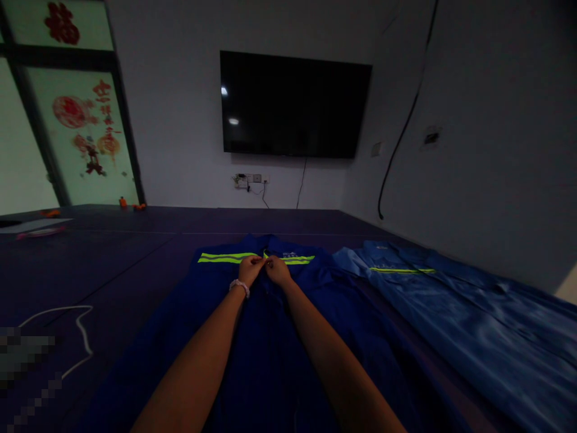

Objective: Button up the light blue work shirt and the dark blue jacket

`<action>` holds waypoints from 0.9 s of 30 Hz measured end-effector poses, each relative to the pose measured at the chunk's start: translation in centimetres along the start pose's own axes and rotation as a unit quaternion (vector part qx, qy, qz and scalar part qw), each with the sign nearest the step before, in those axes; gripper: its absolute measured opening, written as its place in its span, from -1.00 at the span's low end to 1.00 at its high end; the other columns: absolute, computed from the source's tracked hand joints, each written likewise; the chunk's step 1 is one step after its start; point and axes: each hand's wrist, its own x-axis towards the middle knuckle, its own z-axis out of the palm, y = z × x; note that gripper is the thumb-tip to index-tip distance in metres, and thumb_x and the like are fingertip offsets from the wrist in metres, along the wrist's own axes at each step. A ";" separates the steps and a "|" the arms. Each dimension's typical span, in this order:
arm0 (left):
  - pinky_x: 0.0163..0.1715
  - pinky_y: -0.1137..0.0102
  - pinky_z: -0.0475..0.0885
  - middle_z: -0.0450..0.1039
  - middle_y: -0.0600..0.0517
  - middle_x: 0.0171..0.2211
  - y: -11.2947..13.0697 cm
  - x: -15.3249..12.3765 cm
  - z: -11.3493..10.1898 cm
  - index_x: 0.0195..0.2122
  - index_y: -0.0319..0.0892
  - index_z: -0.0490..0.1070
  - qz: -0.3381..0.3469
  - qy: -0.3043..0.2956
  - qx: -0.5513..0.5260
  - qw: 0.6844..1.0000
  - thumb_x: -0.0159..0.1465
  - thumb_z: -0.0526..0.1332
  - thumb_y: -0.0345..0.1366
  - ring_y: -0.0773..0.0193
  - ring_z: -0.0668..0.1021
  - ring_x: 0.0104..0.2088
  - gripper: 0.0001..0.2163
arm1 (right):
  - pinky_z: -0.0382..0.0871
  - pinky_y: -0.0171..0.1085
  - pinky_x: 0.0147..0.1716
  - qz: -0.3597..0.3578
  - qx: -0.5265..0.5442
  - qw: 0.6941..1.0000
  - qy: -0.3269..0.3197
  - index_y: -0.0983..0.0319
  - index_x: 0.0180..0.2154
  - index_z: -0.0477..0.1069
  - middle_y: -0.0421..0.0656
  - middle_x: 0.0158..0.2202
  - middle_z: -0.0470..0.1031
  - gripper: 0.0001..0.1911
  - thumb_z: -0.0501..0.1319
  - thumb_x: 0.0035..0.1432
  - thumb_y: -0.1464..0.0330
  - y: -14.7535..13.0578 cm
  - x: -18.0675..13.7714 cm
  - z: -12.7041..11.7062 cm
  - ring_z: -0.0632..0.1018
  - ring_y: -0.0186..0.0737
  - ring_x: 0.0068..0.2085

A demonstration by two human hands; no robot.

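A dark blue work jacket [189, 337] with a yellow-green reflective stripe across the chest lies spread out, collar pointing away from me. My left hand [250, 269], with a pale beaded band at the wrist, pinches the jacket's front opening at stripe height. Close beside it, my right hand [276, 270] has its fingers curled and pinched on the other edge of the same opening. The fingertips of both hands nearly meet; whether a button or zip is between them is too dark and small to tell.
A lighter blue jacket [433, 307] with a thin yellow stripe lies to the right. On the left a white cable [81, 325] curls over the dark purple surface [135, 252]. Small orange objects [139, 207] sit far left. A television [295, 105] hangs on the back wall.
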 end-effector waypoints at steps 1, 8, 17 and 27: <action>-0.42 0.49 0.32 0.47 -0.02 -0.48 0.0 0.0 0.0 -0.45 -0.29 0.46 -0.002 0.001 0.003 1.000 0.01 0.21 -0.24 0.33 0.47 -0.45 -0.81 | 0.15 -0.41 -0.45 0.000 -0.008 1.000 -0.001 0.25 -0.28 0.39 -0.16 -0.41 0.46 -0.82 0.11 0.03 0.46 -0.1 -0.1 0.0 0.44 -0.32 -0.39; -0.41 0.47 0.31 0.46 0.01 -0.50 0.0 -0.1 0.0 -0.48 -0.28 0.45 -0.013 0.014 0.037 0.999 -0.02 0.20 -0.33 0.33 0.46 -0.45 -0.88 | 0.09 -0.40 -0.50 0.006 -0.032 0.999 -0.016 0.25 -0.27 0.40 -0.16 -0.43 0.46 -0.81 0.10 0.04 0.43 -0.4 -0.2 -0.1 0.43 -0.32 -0.40; -0.42 0.49 0.28 0.44 0.03 -0.53 0.4 -0.4 -0.2 -0.55 -0.26 0.43 -0.008 0.015 0.063 0.998 0.00 0.13 -0.39 0.34 0.45 -0.45 -0.89 | 0.06 -0.41 -0.53 -0.005 -0.034 0.999 -0.006 0.27 -0.33 0.40 -0.16 -0.46 0.45 -0.87 0.11 0.06 0.41 -0.3 -0.2 0.0 0.41 -0.34 -0.45; -0.46 0.51 0.25 0.42 0.06 -0.57 0.2 -0.3 -0.2 -0.58 -0.24 0.42 -0.005 0.017 0.075 0.997 0.01 0.09 -0.38 0.34 0.43 -0.47 -0.86 | 0.11 -0.42 -0.47 -0.005 -0.016 1.000 0.000 0.26 -0.33 0.41 -0.15 -0.42 0.47 -0.86 0.10 0.06 0.43 -0.3 0.0 0.0 0.43 -0.32 -0.39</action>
